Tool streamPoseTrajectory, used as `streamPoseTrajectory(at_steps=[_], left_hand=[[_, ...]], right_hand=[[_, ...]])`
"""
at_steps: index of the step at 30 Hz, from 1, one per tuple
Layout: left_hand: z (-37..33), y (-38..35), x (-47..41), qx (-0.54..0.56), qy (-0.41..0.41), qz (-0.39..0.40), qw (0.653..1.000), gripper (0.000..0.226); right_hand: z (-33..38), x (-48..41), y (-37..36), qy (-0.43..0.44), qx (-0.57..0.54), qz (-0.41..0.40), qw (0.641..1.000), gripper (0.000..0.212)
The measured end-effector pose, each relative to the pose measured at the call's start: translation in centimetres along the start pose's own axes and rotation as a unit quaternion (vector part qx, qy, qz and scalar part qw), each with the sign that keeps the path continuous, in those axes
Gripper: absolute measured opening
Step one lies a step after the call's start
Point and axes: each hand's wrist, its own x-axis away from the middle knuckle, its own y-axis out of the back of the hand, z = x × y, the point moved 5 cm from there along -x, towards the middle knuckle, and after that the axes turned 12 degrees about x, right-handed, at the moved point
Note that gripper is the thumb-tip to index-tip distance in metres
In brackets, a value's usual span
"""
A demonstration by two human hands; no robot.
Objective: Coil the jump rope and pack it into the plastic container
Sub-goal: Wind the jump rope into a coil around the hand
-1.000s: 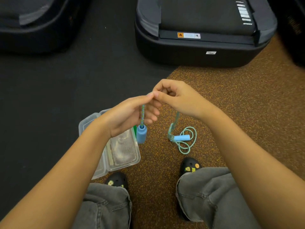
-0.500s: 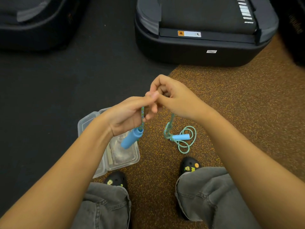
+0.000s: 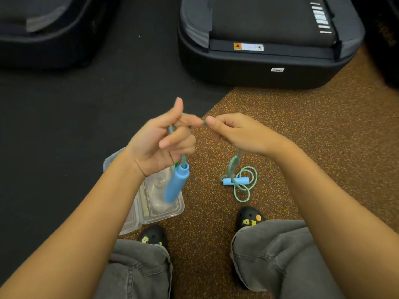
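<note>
Both hands, L [image 3: 160, 145] & R [image 3: 235, 134], pinching jump rope [image 3: 234, 164] taut above open plastic container [image 3: 159, 203]

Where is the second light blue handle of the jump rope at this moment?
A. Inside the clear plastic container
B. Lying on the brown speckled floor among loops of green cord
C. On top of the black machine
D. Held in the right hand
B: the second light blue handle lies on the brown speckled floor, with loops of the green cord around it, apart from the clear plastic container.
</note>
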Motion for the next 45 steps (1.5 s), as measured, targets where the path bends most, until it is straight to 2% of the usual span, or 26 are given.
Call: streamPoseTrajectory(at_steps=[3,6,9,12,15,18,21,25,30,33,38,41,43,45], left_hand=[[-1.2,0.9,0.1,0.084,-0.079,-0.075,0.991,0.054],[-1.2,1.7,-0.2,0.138,-0.113,-0.1,0.979,0.055],[-1.0,2.3,-0.4,0.133,-0.13,-0.118,0.975,0.054],[-1.0,2.5,-0.6,0.114,-0.145,-0.145,0.972,0.048],[-0.6,2.6,-0.6,0.081,-0.155,-0.171,0.97,0.044],[-0.3,2.6,-0.7,0.041,-0.156,-0.186,0.969,0.042],[0.2,2.6,-0.9,-0.066,-0.117,-0.196,0.971,0.039],[1.7,1.9,-1.0,-0.207,-0.018,-0.18,0.961,0.044],[2.9,1.2,-1.4,-0.217,0.037,-0.13,0.967,0.069],[3.3,1.6,-1.7,-0.238,0.063,-0.127,0.961,0.071],[3.4,1.4,-1.4,-0.295,0.092,-0.087,0.947,0.072],[3.0,1.5,-1.3,-0.245,0.113,-0.074,0.96,0.065],[2.9,1.4,-1.2,-0.172,0.124,-0.048,0.976,0.062],[2.9,1.1,-1.2,-0.088,0.133,-0.015,0.987,0.061]], right_hand=[[0.0,0.3,0.0,-0.006,0.055,0.016,0.998,0.045],[0.9,0.5,-1.3,0.013,0.097,0.061,0.993,0.039],[1.6,0.6,-3.1,0.035,0.136,0.123,0.982,0.028],[2.5,0.9,-4.5,0.061,0.162,0.166,0.971,0.03],[3.4,1.1,-4.8,0.078,0.162,0.167,0.969,0.023],[3.8,1.2,-4.4,0.097,0.152,0.126,0.975,0.021],[3.9,1.3,-3.8,0.122,0.147,0.062,0.98,0.025],[3.9,1.0,-2.6,0.138,0.136,-0.005,0.981,0.027],[2.6,0.4,-1.5,0.109,0.147,-0.056,0.982,0.036],[2.2,0.2,-1.2,0.096,0.142,-0.067,0.983,0.039],[1.3,-0.1,-0.7,0.081,0.108,-0.054,0.989,0.031],[0.9,-0.3,-0.5,0.081,0.066,-0.068,0.992,0.038],[0.8,-0.5,-0.6,0.084,0.06,-0.077,0.992,0.05],[0.8,-0.6,-0.6,0.078,0.043,-0.082,0.993,0.051]])
